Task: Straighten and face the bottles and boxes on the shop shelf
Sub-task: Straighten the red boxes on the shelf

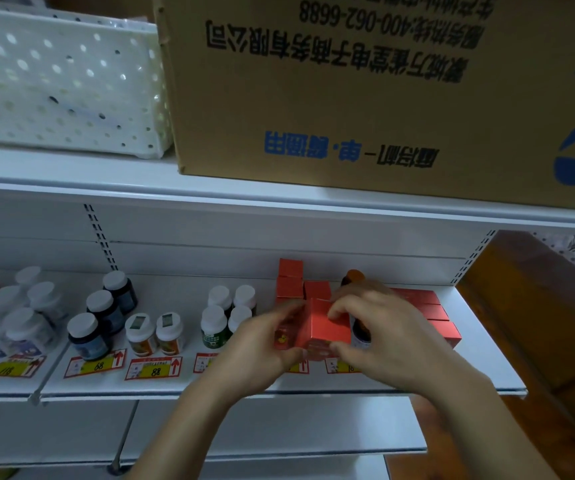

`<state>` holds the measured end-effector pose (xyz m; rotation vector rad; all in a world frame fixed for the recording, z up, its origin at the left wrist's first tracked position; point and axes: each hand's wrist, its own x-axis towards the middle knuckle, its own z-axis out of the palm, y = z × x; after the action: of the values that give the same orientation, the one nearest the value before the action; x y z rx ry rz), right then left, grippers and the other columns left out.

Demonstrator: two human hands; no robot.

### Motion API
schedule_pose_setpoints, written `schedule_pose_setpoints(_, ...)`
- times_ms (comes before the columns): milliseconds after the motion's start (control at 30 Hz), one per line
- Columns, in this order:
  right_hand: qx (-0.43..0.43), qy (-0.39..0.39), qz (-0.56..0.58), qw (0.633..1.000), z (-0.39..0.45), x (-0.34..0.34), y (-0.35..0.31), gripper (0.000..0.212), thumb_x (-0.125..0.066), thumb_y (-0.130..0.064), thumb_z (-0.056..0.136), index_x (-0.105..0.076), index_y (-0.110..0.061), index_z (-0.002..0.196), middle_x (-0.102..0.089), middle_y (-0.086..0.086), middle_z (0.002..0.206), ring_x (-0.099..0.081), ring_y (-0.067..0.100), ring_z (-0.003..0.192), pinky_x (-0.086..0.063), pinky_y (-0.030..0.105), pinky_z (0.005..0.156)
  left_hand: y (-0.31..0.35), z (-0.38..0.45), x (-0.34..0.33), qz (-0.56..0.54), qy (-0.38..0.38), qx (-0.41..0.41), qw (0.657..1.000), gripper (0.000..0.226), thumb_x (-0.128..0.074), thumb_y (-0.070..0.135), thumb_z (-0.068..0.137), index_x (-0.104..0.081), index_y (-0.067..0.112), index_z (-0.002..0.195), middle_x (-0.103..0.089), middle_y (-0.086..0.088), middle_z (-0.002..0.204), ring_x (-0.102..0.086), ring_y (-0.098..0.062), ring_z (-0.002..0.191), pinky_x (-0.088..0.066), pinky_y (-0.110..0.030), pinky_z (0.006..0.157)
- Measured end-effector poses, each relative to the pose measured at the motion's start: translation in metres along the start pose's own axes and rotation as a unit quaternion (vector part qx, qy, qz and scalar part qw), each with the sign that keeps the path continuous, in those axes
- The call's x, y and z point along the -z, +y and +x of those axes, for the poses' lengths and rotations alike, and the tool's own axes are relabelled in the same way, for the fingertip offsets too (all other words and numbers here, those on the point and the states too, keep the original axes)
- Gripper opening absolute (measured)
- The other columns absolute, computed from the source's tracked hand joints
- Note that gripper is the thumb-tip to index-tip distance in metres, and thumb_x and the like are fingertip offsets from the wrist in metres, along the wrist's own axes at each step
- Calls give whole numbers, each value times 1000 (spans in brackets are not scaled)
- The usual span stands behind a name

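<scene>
— At the right end of the shelf (279, 386), item one: a red box (324, 325), being held just above the front edge by both hands. Which way is it pointing?

— It is sitting corner-on to the camera, so it is not yet facing square. One red side is turning right, and the printed side with a small yellow mark is angling left. It looks near cube-shaped; I cannot pick out a long axis.

— Grip?

— The left hand (262, 351) is curling its fingers round the left side. The right hand (383, 337) is pinching it from the right, fingers (339, 308) on the top edge and thumb under the lower corner.

— Progress, by judgement?

— Partway. Behind it, more red boxes (291, 282) are standing unevenly, and flat red boxes (431, 313) are lying stacked to the right. A dark bottle (360, 332) is showing behind the right hand.

— Further left?

— White-capped bottles (229, 315) are already standing in fairly tidy rows behind price tags (154, 368); the leftmost cluster (12, 317) is looking looser. Above: a cardboard carton (365, 98) and a white basket (64, 84).
</scene>
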<state>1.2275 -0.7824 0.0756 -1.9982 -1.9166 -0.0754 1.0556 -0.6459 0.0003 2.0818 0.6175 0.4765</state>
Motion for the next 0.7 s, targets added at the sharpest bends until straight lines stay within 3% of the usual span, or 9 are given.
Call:
schedule_pose_setpoints(133,-14,-56,-41,997,16,-6,19,41,-62,-50,71,-67,-30,107,-65,-17,111,-55,12,106,-50,34,90,-13,11,-2,92,1,-17,996,69,-71,40,84,-42,37,146,-55,15,137,-50,-5,126,-45,-30,105)
schedule_pose_setpoints(200,-26,-72,-41,996,21,-14,31,45,-58,-50,70,-67,-28,109,-64,-15,111,-52,13,107,-51,37,88,-20,16,-3,163,16,-37,986,68,-70,34,87,-44,25,149,-51,5,144,-45,-15,135,-41,-31,110)
schedule_pose_setpoints(300,-50,-100,-40,993,30,-29,48,44,-68,-47,74,-65,-27,114,-63,-14,116,-46,14,115,-47,36,94,-29,22,-10,243,-9,-33,969,67,-66,29,90,-41,16,151,-41,-4,155,-35,-29,144,-37,-38,115)
schedule_pose_setpoints(333,-55,-108,-41,992,33,-34,53,43,-71,-46,77,-64,-27,116,-62,-14,119,-44,13,119,-45,35,97,-32,24,-13,271,-10,-43,961,64,-64,29,89,-45,14,149,-44,-7,154,-39,-36,142,-42,-45,111)
schedule_pose_setpoints(400,-62,-123,-39,990,39,-46,60,42,-71,-44,82,-61,-29,119,-58,-15,124,-41,12,126,-44,33,99,-42,29,-20,305,-17,-56,951,56,-57,32,84,-60,7,134,-59,-16,139,-58,-47,123,-56,-54,91)
schedule_pose_setpoints(500,-67,-139,-29,987,43,-64,67,39,-69,-41,87,-59,-29,123,-54,-15,130,-43,10,125,-44,28,97,-55,31,-28,356,-39,-55,932,49,-45,32,84,-69,8,119,-66,-18,126,-66,-45,108,-61,-53,75)
schedule_pose_setpoints(567,-71,-147,-22,986,43,-75,69,40,-67,-37,91,-57,-27,128,-53,-13,136,-45,10,126,-43,28,101,-56,30,-30,345,-40,-53,936,45,-51,25,87,-67,9,125,-61,-19,136,-61,-45,119,-58,-54,88)
schedule_pose_setpoints(633,-71,-150,-19,986,42,-85,70,41,-65,-35,93,-56,-24,131,-51,-11,139,-46,12,128,-42,29,104,-56,31,-31,334,-39,-41,941,48,-50,21,94,-55,12,141,-44,-15,153,-44,-40,138,-45,-48,108)
schedule_pose_setpoints(700,-74,-152,-13,985,39,-95,71,42,-64,-34,94,-54,-23,134,-50,-9,141,-46,15,129,-42,31,105,-56,34,-30,334,-58,-15,941,50,-47,24,101,-43,16,150,-29,-9,163,-28,-32,148,-34,-41,117)
